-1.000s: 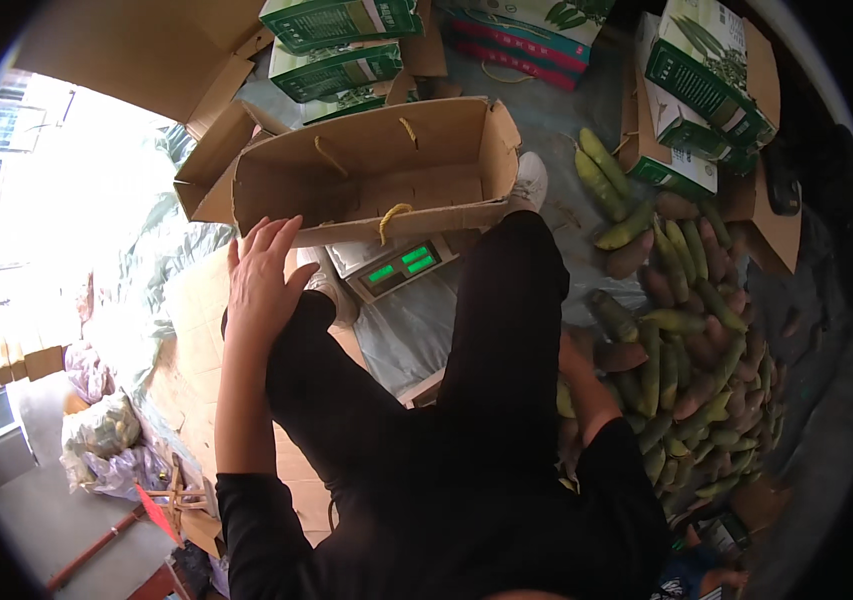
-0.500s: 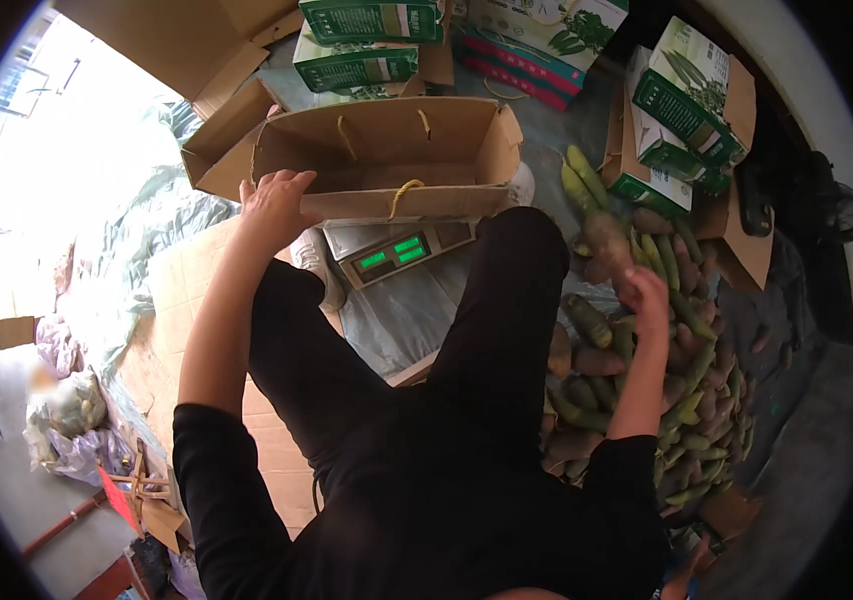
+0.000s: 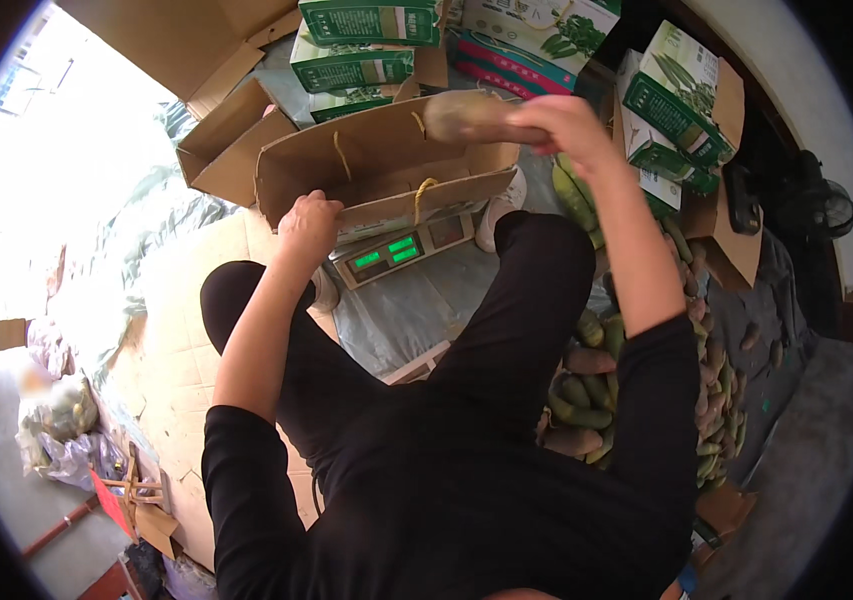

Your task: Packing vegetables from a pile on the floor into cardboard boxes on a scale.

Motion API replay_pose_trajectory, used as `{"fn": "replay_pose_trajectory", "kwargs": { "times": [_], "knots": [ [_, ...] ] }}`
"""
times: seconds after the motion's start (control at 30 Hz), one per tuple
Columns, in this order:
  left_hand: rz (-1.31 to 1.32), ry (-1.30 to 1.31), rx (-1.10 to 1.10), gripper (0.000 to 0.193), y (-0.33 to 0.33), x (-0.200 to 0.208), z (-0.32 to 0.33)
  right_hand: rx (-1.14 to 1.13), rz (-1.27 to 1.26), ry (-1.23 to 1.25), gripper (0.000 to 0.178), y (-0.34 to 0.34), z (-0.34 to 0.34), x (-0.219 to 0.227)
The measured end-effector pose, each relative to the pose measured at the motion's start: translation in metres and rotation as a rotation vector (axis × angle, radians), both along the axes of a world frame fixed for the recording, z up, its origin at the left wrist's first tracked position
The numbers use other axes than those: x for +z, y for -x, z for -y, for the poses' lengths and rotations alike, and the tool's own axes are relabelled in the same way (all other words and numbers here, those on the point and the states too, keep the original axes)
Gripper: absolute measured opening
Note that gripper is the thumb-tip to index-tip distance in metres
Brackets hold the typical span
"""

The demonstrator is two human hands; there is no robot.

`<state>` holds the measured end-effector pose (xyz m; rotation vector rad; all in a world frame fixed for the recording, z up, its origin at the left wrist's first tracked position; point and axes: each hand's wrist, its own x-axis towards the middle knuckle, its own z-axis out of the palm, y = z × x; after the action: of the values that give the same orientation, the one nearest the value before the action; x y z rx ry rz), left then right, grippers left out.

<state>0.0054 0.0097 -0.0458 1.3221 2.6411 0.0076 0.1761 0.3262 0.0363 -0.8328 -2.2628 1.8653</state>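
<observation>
An open cardboard box with yellow rope handles stands on a digital scale with green lit digits. My left hand is closed over the near rim of this box, close to its left corner. Above the right end of the box, my right hand grips a long, thick green radish, brownish and blurred by motion. More green and brown radishes lie heaped on the floor beside my right leg, partly hidden by my right arm.
Green-and-white printed cartons are stacked beyond the box. More such cartons stand at the far right, near a black fan. Flattened cardboard covers the floor at the left, next to clear plastic sheeting.
My right hand has lifted a radish from the heap and carried it up and left over the box. My left hand has shifted right along the rim, and the box has tilted slightly.
</observation>
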Motion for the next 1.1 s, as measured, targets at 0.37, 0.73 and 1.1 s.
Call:
{"fn": "replay_pose_trajectory", "kwargs": {
  "times": [0.37,0.73,1.1],
  "knots": [
    [0.034,-0.12,0.042,0.012,-0.01,-0.015,0.013,0.349,0.385,-0.305,0.03,0.141,0.125,-0.095],
    [0.018,-0.026,0.042,0.015,-0.009,0.0,0.009,0.723,0.27,-0.443,0.039,0.087,0.071,-0.063],
    [-0.031,-0.049,0.016,0.013,-0.009,-0.008,0.005,0.426,-0.073,-0.389,0.02,0.071,0.069,-0.085]
  ]
}}
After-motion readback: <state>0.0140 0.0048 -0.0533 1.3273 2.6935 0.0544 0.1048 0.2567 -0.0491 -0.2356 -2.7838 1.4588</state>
